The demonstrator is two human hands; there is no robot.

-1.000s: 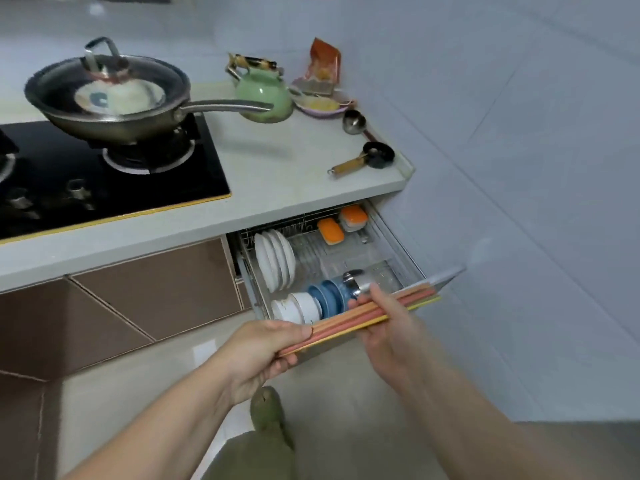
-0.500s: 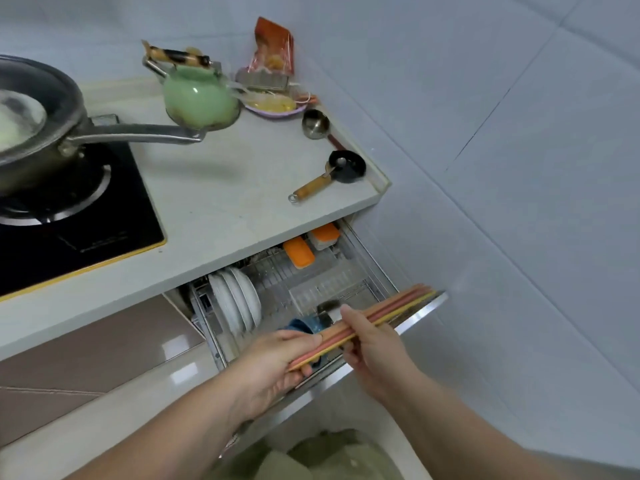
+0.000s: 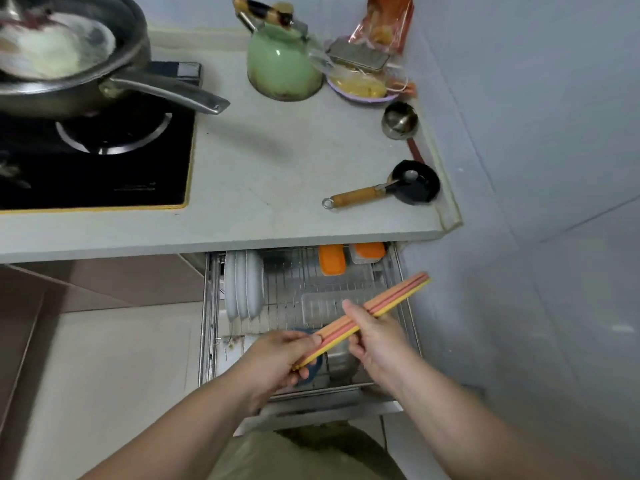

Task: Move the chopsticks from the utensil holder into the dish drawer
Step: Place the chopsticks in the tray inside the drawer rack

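A bundle of orange, pink and yellow chopsticks (image 3: pixel 398 296) lies slanted above the open dish drawer (image 3: pixel 407 306), its far ends pointing up and right. My left hand (image 3: pixel 277 358) grips the near ends. My right hand (image 3: pixel 375 337) holds the bundle around its middle. The drawer is a wire rack pulled out from under the counter. Both hands hover over its front half, hiding part of a blue bowl (image 3: pixel 313 370) and a clear container (image 3: pixel 341 362) beneath. No utensil holder is in view.
White plates (image 3: pixel 242 289) stand upright at the drawer's left; two orange-lidded boxes (image 3: pixel 331 259) sit at its back. On the counter (image 3: pixel 259 174) above are a green kettle (image 3: pixel 282 60), a wooden-handled ladle (image 3: pixel 388 192), a steel cup (image 3: pixel 399 120) and a pan (image 3: pixel 69 60) on the stove. A tiled wall (image 3: pixel 536 168) is at the right.
My view has moved closer and more directly over the drawer. Both hands keep their hold and have carried the chopsticks from the drawer's front rim to above its rack.
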